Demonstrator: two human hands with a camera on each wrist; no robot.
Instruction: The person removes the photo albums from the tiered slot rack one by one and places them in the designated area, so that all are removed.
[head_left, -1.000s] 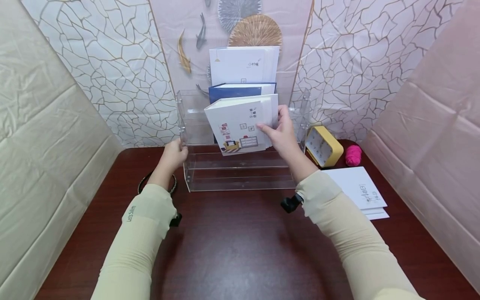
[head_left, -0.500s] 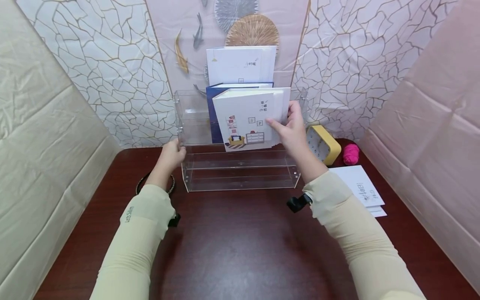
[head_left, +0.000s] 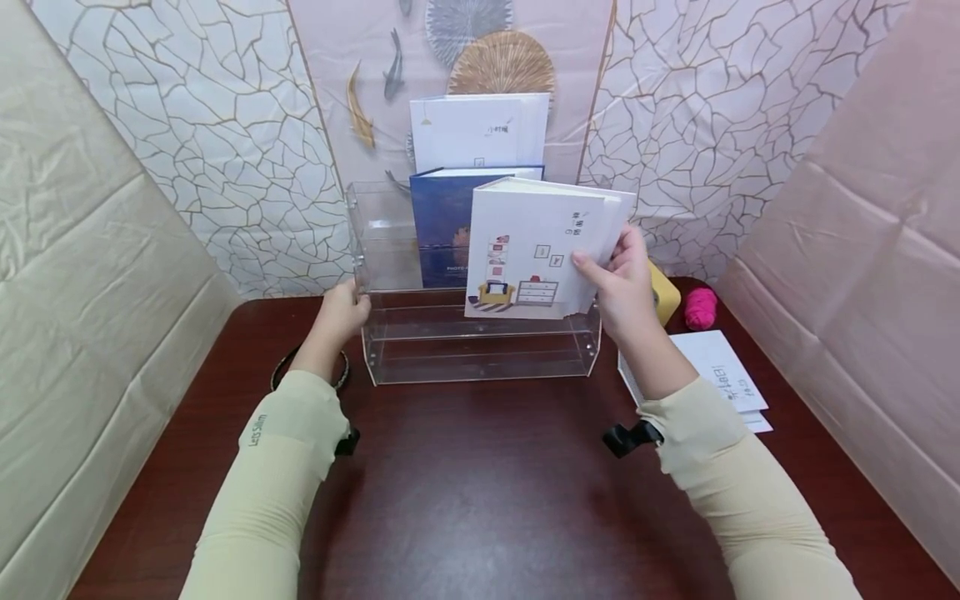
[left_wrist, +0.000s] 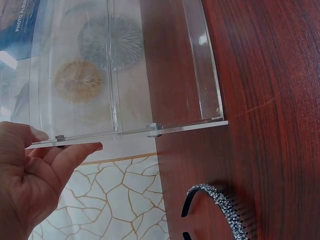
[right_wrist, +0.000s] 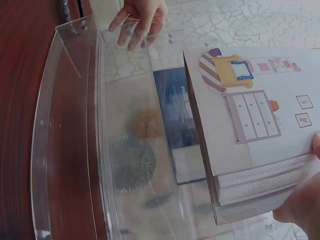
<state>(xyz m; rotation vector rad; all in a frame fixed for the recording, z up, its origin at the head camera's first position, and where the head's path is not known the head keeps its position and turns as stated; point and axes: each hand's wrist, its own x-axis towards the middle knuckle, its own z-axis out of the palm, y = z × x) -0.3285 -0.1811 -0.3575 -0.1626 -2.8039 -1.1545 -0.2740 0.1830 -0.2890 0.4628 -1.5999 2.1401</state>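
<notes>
My right hand (head_left: 628,287) pinches the right edge of a white photo album (head_left: 517,208), thumb on the front cover. The cover bears a drawn yellow sofa and dresser; stacked pocket pages show in the right wrist view. The album is held in the air before a clear acrylic tiered rack (head_left: 480,368). My left hand (head_left: 343,315) grips the rack's left side panel; in the left wrist view the thumb is on one side, fingers on the other. A blue photo album (head_left: 441,217) stands in the rack, partly hidden by the white one. Behind it stands another white album (head_left: 465,129).
Right of the rack are a yellow clock (head_left: 666,296), mostly hidden by my right hand, and a pink yarn ball (head_left: 701,309). White albums (head_left: 712,354) lie at the right. A beaded headband (left_wrist: 220,202) lies by the left forearm. Fabric walls enclose the table.
My right hand has carried the white photo album to the right, uncovering much of the blue album's front. The left hand keeps its grip on the rack.
</notes>
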